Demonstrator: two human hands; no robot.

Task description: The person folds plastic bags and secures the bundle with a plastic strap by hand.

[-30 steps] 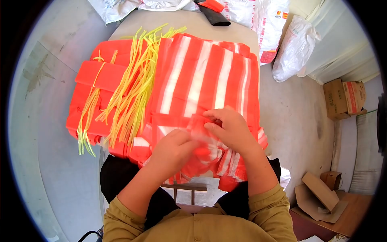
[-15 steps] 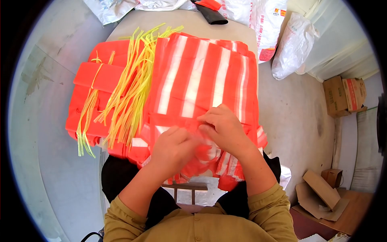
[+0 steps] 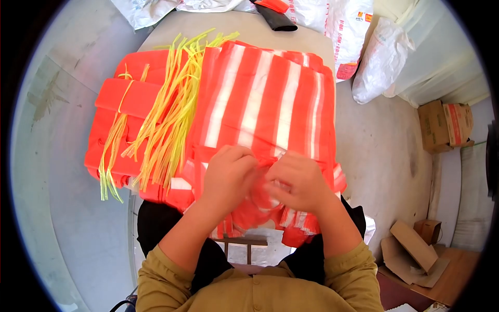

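The left hand (image 3: 299,182) and right hand (image 3: 228,179) curl at the six o'clock end of the striped bags (image 3: 254,99) on the desk (image 3: 171,32); blur hides whether either grip pinches the film. Yellow strings (image 3: 171,117) lie at ten o'clock from them, over red bundles (image 3: 132,96).

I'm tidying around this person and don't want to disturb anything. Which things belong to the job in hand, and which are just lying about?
Seemingly in the job:
red-and-white striped plastic stack, under left hand and right hand
yellow plastic strands, probably

Apparently lying about:
white printed sacks
black tubular object
brown cardboard box
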